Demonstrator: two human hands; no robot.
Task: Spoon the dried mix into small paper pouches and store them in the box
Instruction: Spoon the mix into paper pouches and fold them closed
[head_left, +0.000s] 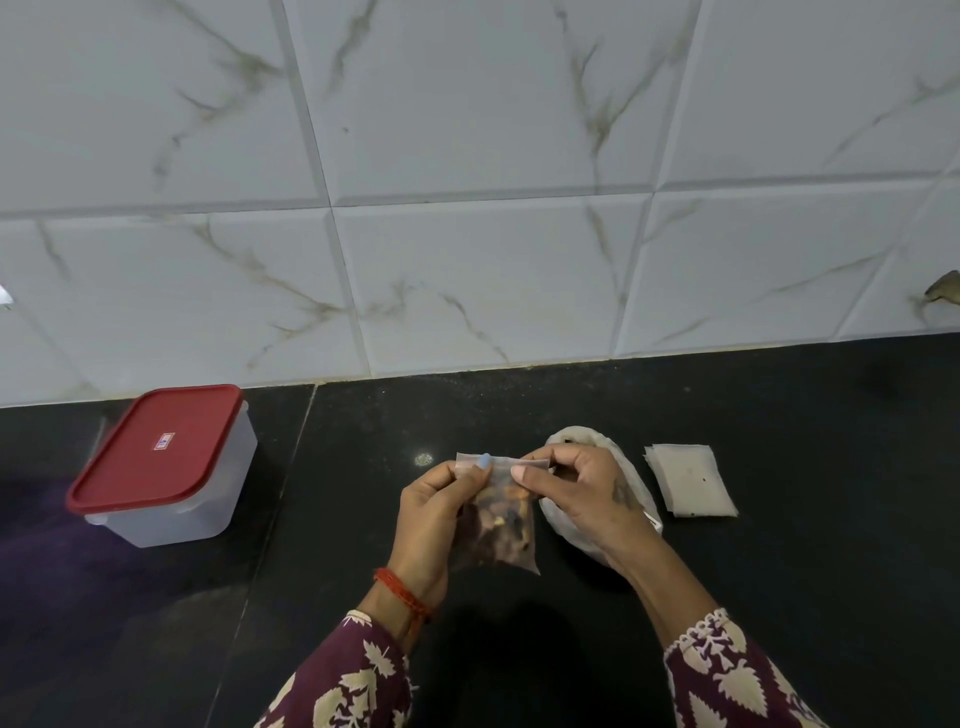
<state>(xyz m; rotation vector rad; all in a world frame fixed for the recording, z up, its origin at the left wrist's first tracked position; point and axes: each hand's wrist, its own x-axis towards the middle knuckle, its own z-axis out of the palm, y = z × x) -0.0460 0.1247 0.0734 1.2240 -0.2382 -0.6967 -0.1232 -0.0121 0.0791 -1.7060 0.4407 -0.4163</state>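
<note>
While pinched shut: translucent pouch (506, 525), brown-filled.

I see soft, even light on the pale wall tiles (467, 156), while the black counter (779, 597) looks dim with one small glare spot. Straight grout lines bow toward the edges, and the near sleeves (343, 680) are slightly soft.
</note>
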